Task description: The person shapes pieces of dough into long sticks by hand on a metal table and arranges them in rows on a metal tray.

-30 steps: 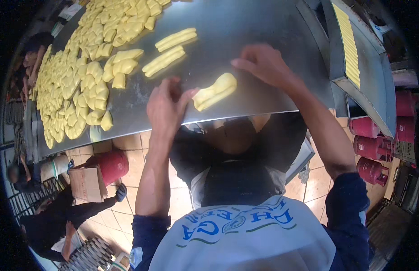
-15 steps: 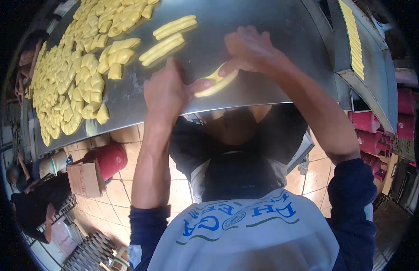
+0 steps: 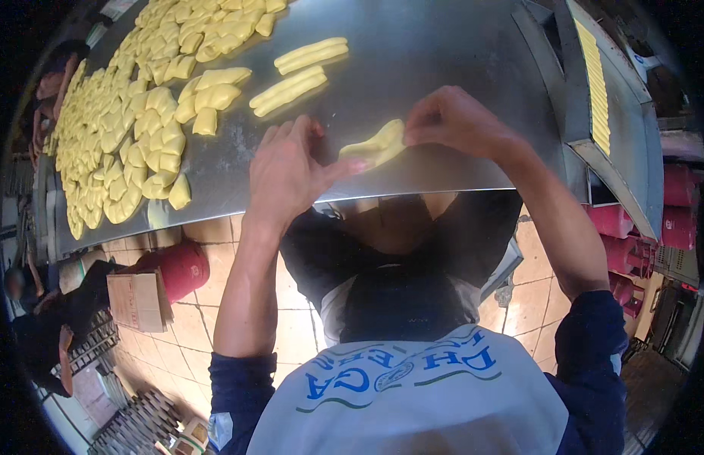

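A flat, elongated piece of yellow dough [image 3: 378, 145] lies at the near edge of the steel table, its right end raised a little. My right hand [image 3: 462, 125] pinches that end between thumb and fingers. On the dough's left end rests the thumb of my left hand [image 3: 287, 167]; its other fingers are apart from the thumb, partly curled, and hold nothing. Two shaped double rolls of dough, one [image 3: 289, 90] nearer and another [image 3: 312, 55] farther, lie side by side beyond my left hand.
Many cut dough pieces [image 3: 151, 125] cover the left of the steel table [image 3: 435, 45]. A metal stand with a yellow ridged strip [image 3: 592, 87] is at the right. Below are red cylinders [image 3: 614, 221], a cardboard box [image 3: 138, 302] and a red container [image 3: 187, 271]. Another person [image 3: 45, 334] is at the left.
My right hand has shifted right and now pinches the dough's right end. The dough looks wider and flatter. My left thumb stays on its left end.
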The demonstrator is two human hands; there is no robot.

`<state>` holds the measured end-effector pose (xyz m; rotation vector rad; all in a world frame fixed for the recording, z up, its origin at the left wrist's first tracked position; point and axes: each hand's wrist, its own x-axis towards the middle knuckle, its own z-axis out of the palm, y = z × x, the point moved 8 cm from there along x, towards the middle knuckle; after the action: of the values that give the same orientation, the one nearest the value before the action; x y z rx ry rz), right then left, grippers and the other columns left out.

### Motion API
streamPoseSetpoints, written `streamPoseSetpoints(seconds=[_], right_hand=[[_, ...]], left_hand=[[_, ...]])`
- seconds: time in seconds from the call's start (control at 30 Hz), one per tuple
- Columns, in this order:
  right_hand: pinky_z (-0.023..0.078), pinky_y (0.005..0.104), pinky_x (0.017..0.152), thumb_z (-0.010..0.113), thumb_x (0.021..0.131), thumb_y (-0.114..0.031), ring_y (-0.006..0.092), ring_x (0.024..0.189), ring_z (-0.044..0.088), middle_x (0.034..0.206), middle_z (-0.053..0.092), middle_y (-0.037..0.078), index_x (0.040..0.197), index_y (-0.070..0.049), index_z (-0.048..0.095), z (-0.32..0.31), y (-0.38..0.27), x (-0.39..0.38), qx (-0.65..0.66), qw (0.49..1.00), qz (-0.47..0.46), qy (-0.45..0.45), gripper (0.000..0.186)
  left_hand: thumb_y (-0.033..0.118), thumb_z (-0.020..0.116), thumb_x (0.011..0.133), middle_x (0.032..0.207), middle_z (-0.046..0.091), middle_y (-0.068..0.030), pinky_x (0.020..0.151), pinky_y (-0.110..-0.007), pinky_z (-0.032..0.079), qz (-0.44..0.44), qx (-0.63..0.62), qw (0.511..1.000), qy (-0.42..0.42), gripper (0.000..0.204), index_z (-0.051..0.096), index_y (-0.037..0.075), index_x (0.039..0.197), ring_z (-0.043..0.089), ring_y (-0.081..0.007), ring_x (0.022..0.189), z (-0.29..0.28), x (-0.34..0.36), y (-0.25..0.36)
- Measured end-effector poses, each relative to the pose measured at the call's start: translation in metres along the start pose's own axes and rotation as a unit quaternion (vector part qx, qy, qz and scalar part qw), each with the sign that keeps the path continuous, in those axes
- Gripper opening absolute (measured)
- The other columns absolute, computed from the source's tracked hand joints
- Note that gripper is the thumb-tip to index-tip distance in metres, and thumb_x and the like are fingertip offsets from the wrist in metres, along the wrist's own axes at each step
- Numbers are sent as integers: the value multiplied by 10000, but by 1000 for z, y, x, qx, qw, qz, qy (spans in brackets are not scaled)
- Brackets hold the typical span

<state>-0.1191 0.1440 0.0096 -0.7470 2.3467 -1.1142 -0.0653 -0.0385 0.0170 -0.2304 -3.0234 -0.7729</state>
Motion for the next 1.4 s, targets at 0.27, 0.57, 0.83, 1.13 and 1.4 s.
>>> streamPoseSetpoints(seconds=[0.27,0.57,0.83,1.13,1.4], right_hand=[[405,476,850,789,593,-465,325,1028,511,1019,587,158,915,-19,619,0,4,41,-427,900,79,36,575],[314,501,953,761,510,-648,352,1226,381,1181,447,171,1191,-99,456,-9,31,30,-348,925,142,-56,927],[286,591,996,734,496,-756,395,1322,285,1388,337,272,1372,22,335,-18,17,47,-396,874,258,-112,1238],[354,601,903,744,479,-732,385,1240,380,1237,429,211,1278,-81,415,2,20,51,-383,904,189,-40,1082],[338,587,923,737,507,-722,368,1233,384,1239,418,197,1233,-113,452,6,22,45,-348,914,208,-25,989]], left_hand=[[685,718,611,846,648,-155,755,-394,469,-48,126,989,-56,754,617,3,917,615,-337,880,21,16,-5],[549,767,661,817,550,-132,719,-402,435,62,60,996,3,590,559,18,811,535,-305,803,10,9,-2],[579,738,677,798,567,-127,703,-400,444,75,90,993,26,598,570,13,768,552,-311,805,9,12,-1],[657,704,663,783,585,-138,691,-413,456,38,88,995,0,666,590,7,748,581,-314,773,12,19,-2],[680,684,649,738,634,-154,745,-398,456,-34,94,995,-22,679,628,18,786,615,-326,753,21,24,-7]])
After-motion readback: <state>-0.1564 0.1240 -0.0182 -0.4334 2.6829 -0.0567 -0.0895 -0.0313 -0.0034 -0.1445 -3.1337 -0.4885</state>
